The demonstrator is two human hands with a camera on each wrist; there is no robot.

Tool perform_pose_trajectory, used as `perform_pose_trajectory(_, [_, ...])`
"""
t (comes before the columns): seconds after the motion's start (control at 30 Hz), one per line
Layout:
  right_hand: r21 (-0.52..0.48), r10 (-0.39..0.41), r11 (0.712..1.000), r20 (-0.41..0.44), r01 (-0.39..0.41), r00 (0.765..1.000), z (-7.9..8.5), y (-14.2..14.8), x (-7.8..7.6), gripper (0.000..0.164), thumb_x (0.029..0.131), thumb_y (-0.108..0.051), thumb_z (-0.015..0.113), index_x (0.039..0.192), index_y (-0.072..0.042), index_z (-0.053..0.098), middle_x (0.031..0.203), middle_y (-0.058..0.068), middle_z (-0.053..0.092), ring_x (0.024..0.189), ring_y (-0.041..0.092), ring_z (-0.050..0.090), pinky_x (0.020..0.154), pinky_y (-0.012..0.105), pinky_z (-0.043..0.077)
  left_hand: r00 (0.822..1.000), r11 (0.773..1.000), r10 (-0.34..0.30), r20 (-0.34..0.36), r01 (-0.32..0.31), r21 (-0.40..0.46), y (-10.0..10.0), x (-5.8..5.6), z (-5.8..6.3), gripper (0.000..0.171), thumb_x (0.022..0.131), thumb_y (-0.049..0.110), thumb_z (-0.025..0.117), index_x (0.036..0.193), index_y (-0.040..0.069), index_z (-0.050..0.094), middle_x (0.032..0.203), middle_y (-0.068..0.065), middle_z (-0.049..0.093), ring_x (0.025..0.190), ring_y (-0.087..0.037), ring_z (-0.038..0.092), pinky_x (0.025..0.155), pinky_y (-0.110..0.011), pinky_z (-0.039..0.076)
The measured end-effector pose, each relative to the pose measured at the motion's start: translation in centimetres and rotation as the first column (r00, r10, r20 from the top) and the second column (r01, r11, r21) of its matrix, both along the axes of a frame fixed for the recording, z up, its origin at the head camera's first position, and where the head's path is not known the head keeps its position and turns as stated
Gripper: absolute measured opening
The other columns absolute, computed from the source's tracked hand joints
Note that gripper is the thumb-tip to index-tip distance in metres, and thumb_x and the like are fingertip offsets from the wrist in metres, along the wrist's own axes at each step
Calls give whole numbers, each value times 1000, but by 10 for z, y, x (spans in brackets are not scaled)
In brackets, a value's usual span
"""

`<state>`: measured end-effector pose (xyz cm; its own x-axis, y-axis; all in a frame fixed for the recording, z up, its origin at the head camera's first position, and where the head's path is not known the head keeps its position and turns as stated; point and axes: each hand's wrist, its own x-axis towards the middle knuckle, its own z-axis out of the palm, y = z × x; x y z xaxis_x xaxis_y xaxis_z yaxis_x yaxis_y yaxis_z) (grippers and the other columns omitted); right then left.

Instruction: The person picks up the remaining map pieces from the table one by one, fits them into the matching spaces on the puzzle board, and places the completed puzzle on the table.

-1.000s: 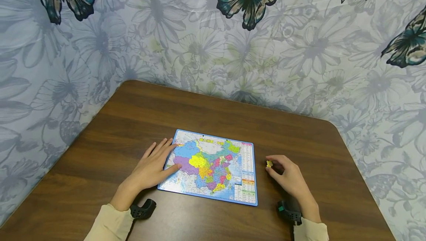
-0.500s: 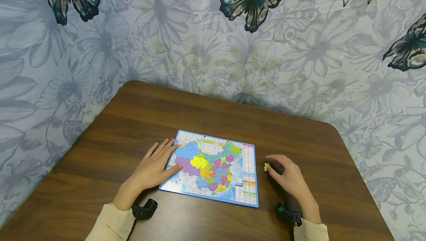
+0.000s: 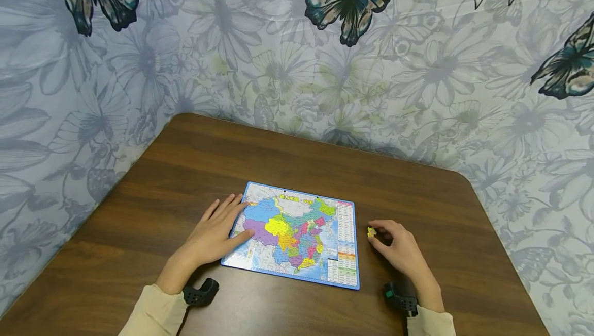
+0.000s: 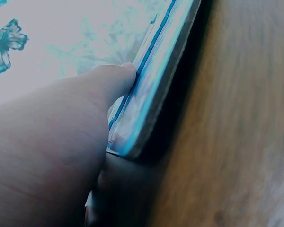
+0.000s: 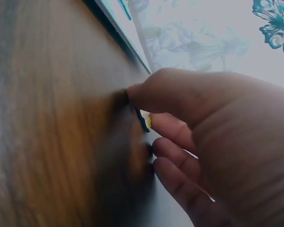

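Observation:
A map puzzle board (image 3: 301, 269) with a blue border and multicoloured regions lies flat on the table. My left hand (image 3: 209, 235) rests over its left edge, fingers straight and spread, thumb on the board's face. In the left wrist view the thumb (image 4: 109, 82) touches the board near its front edge. To the right of the board, my right hand (image 3: 401, 248) holds a small yellow puzzle piece (image 3: 371, 232) at the tips of thumb and index finger, low over the table. The right wrist view shows the piece (image 5: 146, 120) tilted, its dark underside facing the table.
The brown wooden table (image 3: 223, 155) extends behind the board and to both sides. A wall cloth (image 3: 287, 83) with flowers and butterflies hangs behind it. Black wrist devices (image 3: 201, 292) sit on both wrists, beside cream sleeves.
My right hand has shifted slightly left towards the board, and the yellow piece has turned between its fingertips. My left hand stays in place on the board.

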<state>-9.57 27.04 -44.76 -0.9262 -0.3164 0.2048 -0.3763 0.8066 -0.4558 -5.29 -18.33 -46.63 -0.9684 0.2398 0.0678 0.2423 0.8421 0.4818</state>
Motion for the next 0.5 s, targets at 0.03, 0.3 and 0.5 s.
perform_pose_trajectory(0.03, [2,-2,1000,-5,2,1000,0,0,0,33,87,-8,83,119,-12,74,114,3,73,98,21,68,82,39,60,1000,1000,0,-2,0,2,0,0,0,79,97,57,61,158,11,42,168,-15,30,158,-34,20,128,-57,7])
perform_pose_trajectory(0.3, [-13,-5,1000,-41,5,999,-1,-6,0,29,89,-12,82,117,-13,74,111,2,74,93,18,68,78,35,60,1000,1000,0,-4,0,4,1,0,1,78,97,57,62,157,10,43,168,-16,30,158,-35,21,128,-58,7])
perform_pose_trajectory(0.5, [-45,18,999,-63,-21,998,5,-21,-2,27,89,-12,81,115,-13,74,110,1,73,95,18,67,80,39,60,1000,1000,3,-2,-3,6,1,1,1,78,97,56,62,157,11,43,168,-16,30,158,-35,21,128,-58,7])
